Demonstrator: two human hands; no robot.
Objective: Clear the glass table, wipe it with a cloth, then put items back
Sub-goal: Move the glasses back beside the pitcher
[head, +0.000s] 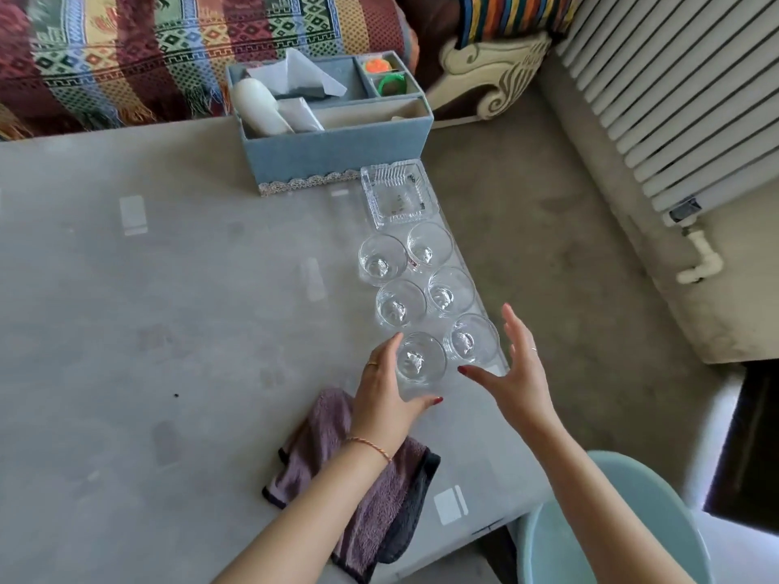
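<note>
I see left hand [381,398] curled round nearest glass [419,364] on glass table [189,330], right hand [512,368] fingers spread, released, beside neighbouring glass [471,340], purple cloth [362,491] under left wrist

Organiser box [337,149]: blue-grey fabric, pale lace trim along its base. Behind the box, sofa throw [168,48]: red, green and cream geometric stripes. Well in front of the box, cloth [371,499]: mauve, dark edging. Glasses [421,305] before the box: clear.
</note>
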